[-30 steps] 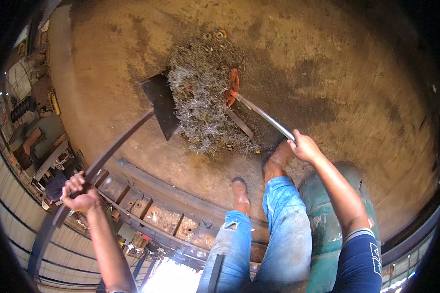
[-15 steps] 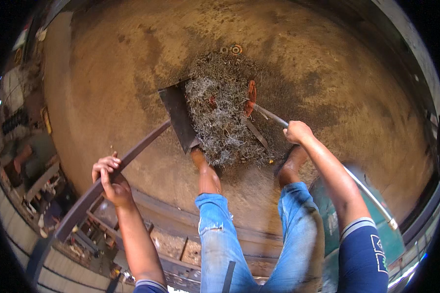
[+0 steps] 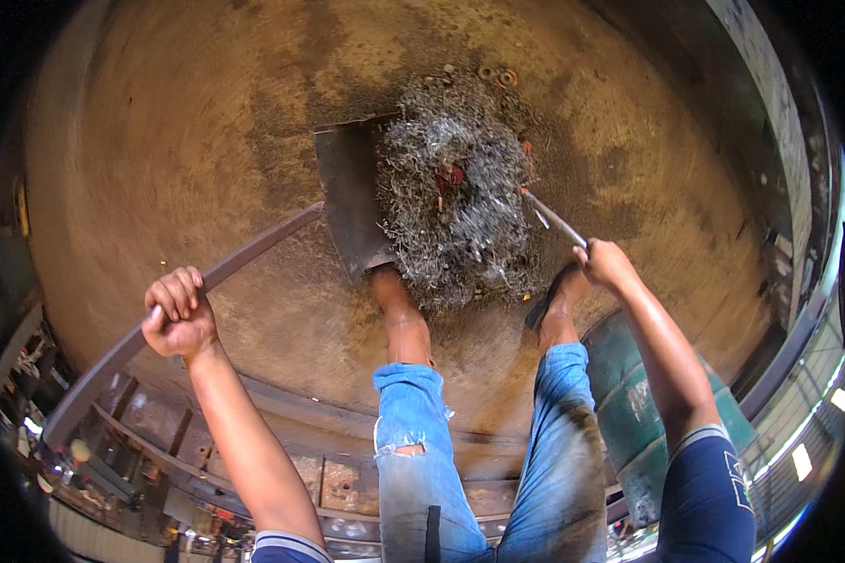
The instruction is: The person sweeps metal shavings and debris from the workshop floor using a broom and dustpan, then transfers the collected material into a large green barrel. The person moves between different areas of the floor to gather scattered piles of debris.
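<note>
My left hand (image 3: 180, 310) is wrapped around the dark, flat metal bar that forms the handle of a large metal dustpan (image 3: 349, 192). The pan lies on the floor, its mouth against a heap of curly metal shavings (image 3: 422, 230). Some red scraps (image 3: 453, 175) show in the heap. On the heap's right, my right hand (image 3: 606, 263) grips the pale shaft of a long-handled tool (image 3: 559, 220). Only bits of its orange head show, the rest hidden by shavings. The shaft's rear end is hidden behind my forearm.
My feet (image 3: 404, 324) stand at the heap's near side, on a stained brown floor (image 3: 197, 141). A green drum (image 3: 629, 413) is close behind my right leg. Metal framing (image 3: 347, 413) runs behind me. Small rings (image 3: 507, 78) lie beyond the heap.
The shavings are bunched higher and looser, some blurred by motion, and now cover most of the orange head. More of the pan's bare surface shows. Both hands keep their grip; my view has shifted.
</note>
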A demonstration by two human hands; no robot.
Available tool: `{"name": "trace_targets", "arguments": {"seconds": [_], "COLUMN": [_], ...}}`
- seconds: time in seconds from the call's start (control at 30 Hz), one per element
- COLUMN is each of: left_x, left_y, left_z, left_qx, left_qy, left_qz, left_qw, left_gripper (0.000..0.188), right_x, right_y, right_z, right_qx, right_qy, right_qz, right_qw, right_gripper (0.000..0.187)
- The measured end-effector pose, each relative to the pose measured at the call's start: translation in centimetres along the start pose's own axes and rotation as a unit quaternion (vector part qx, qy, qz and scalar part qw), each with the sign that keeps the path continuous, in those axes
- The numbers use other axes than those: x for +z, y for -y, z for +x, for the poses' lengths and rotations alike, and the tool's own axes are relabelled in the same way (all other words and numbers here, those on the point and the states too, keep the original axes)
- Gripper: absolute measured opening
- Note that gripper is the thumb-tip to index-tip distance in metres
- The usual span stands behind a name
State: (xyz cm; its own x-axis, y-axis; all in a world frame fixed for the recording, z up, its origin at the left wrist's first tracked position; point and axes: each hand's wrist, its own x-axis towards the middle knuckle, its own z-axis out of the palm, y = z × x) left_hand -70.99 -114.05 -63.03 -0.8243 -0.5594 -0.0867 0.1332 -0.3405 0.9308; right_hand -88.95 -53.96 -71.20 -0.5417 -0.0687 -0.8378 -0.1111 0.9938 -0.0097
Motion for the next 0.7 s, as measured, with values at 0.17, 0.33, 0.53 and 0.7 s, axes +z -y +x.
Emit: {"name": "trace_targets", "arguments": {"seconds": [0.17, 0.33, 0.53, 0.7], "left_x": [-10.3, -13.4, -12.1, -12.8], "left_y": [1.1, 2.4, 2.6, 3.1], "left_z": [0.4, -0.9, 0.9, 2.7], "left_qx": [-0.020, -0.027, -0.028, -0.026], "left_qy": [-0.069, -0.130, -0.107, -0.105], "left_qz": [-0.103, -0.124, -0.128, -0.126], "left_qw": [0.992, 0.983, 0.986, 0.986], "left_gripper": [0.026, 0.026, 0.026, 0.024], "right_x": [-3.2, -5.5, -8.6, -9.0], "right_y": [4.7, 7.2, 12.9, 16.4], "right_z": [-3.3, -7.9, -11.6, -13.6], "right_qx": [0.025, 0.034, 0.037, 0.047], "right_qy": [0.010, -0.012, 0.017, 0.070], "right_qz": [-0.061, -0.095, -0.156, -0.167], "right_qw": [0.998, 0.995, 0.987, 0.982], "right_gripper": [0.045, 0.040, 0.040, 0.043]}}
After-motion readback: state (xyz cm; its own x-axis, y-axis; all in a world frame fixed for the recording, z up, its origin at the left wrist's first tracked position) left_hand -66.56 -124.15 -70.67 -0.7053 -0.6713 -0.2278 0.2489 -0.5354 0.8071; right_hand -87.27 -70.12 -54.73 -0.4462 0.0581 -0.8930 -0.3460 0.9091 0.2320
